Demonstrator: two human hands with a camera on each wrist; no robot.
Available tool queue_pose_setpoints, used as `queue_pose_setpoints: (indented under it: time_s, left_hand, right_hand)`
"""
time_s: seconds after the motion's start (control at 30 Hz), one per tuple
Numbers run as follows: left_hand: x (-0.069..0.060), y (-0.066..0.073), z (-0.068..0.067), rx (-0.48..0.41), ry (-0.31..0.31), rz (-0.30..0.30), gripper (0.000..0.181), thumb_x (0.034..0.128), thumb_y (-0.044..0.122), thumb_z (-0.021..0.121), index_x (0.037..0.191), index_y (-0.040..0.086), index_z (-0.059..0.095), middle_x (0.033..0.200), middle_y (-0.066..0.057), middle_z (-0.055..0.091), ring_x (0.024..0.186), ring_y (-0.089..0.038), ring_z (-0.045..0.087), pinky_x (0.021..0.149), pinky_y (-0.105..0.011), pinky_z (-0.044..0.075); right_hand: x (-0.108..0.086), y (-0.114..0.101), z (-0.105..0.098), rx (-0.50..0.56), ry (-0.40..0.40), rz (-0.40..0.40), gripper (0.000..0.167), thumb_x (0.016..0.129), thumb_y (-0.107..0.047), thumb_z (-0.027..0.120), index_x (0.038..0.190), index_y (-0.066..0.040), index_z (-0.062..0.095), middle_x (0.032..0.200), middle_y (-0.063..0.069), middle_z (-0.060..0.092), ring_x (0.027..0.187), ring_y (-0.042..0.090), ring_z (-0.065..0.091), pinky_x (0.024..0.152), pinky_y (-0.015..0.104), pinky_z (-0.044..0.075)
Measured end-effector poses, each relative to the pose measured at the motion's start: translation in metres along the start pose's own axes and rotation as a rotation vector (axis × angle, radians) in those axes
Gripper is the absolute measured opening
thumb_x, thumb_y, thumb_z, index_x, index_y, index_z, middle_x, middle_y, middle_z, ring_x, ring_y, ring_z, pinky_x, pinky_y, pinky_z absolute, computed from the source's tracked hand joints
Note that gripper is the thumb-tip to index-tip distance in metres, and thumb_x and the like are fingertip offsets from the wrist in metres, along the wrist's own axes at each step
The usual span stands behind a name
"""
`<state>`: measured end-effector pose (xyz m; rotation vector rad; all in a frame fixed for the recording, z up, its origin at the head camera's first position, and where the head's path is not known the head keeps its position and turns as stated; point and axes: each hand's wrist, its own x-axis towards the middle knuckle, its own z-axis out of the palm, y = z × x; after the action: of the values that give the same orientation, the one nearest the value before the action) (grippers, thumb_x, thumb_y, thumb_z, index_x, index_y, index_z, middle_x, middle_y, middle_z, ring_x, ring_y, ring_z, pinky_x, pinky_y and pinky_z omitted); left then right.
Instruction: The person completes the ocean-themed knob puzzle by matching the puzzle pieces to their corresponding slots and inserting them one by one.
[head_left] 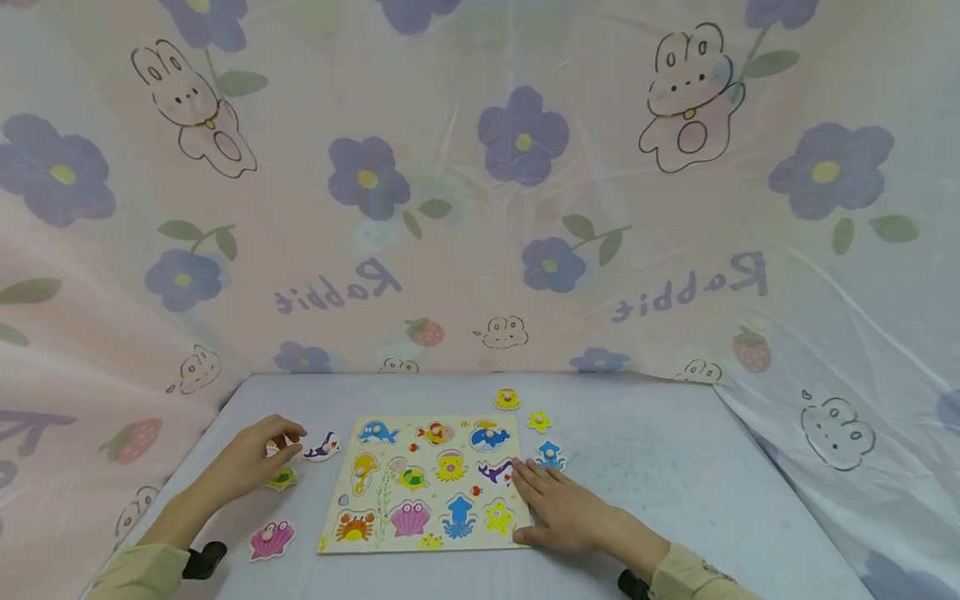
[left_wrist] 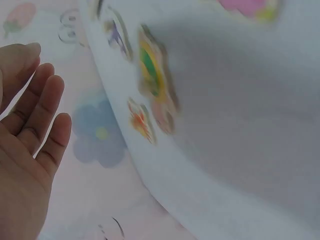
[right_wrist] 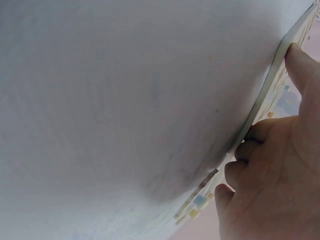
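Note:
My left hand (head_left: 243,454) hovers at the left over loose pegged puzzle pieces, fingers slightly bent. Nothing lies between its fingers in the left wrist view. Close by are a green-and-yellow turtle piece (head_left: 282,479), a purple-and-white whale piece (head_left: 322,447) and an orange-red piece (left_wrist: 141,122), which the hand partly covers in the head view. A sea-animal puzzle board (head_left: 420,547) lies flat in the middle, with several colourful animals on it. My right hand (head_left: 558,510) rests on the board's right edge, fingers extended over it and thumb near its lower corner.
A pink shell piece (head_left: 272,540) lies left of the board. To the board's right are a yellow octopus piece (head_left: 507,399), a yellow star piece (head_left: 539,422) and a blue squid piece (head_left: 551,455). A patterned curtain (head_left: 450,208) hangs behind the white table (head_left: 675,467).

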<state>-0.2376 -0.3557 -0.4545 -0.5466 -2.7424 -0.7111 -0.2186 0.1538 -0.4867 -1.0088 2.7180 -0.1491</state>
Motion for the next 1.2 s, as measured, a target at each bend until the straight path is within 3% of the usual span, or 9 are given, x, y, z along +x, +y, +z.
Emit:
queue_pose_setpoints:
  time_s: [0.17,0.5,0.8,1.2]
  left_hand:
    - [-0.008,-0.013,-0.005,0.0,-0.003,-0.056,0.021,0.0903,0.002,0.078,0.11,0.005,0.072,0.104,-0.002,0.07,0.083,-0.004,0.057,0.066,-0.026,0.05]
    - [-0.022,-0.026,0.003,-0.046,-0.16,-0.181,0.014,0.0923,0.009,0.077,0.105,0.008,0.072,0.097,0.004,0.066,0.082,-0.006,0.056,0.068,-0.025,0.05]
    - [-0.025,-0.028,0.007,-0.033,-0.188,-0.189,0.012,0.0906,0.004,0.076,0.1,0.009,0.072,0.095,0.004,0.065,0.081,-0.006,0.055,0.069,-0.025,0.051]
    - [-0.028,-0.034,0.009,-0.011,-0.16,-0.182,0.01,0.09,0.003,0.076,0.097,0.01,0.073,0.089,0.005,0.062,0.078,-0.005,0.054,0.068,-0.026,0.05]
  right_hand:
    - [0.0,0.001,0.0,-0.001,0.002,0.008,0.095,0.097,-0.073,0.048,0.163,-0.007,0.029,0.172,0.009,0.02,0.158,0.031,0.019,0.124,0.053,0.023]
    - [-0.002,-0.001,-0.002,0.016,-0.003,0.011,0.094,0.097,-0.071,0.05,0.163,-0.007,0.03,0.172,0.009,0.02,0.158,0.031,0.019,0.125,0.053,0.022]
    - [-0.002,-0.002,-0.001,0.01,0.003,0.001,0.094,0.098,-0.07,0.05,0.163,-0.006,0.03,0.172,0.01,0.02,0.158,0.031,0.019,0.124,0.053,0.023]
    - [-0.001,-0.002,-0.001,0.006,0.003,0.013,0.094,0.097,-0.07,0.052,0.163,-0.007,0.03,0.172,0.009,0.021,0.158,0.031,0.019,0.124,0.053,0.023]
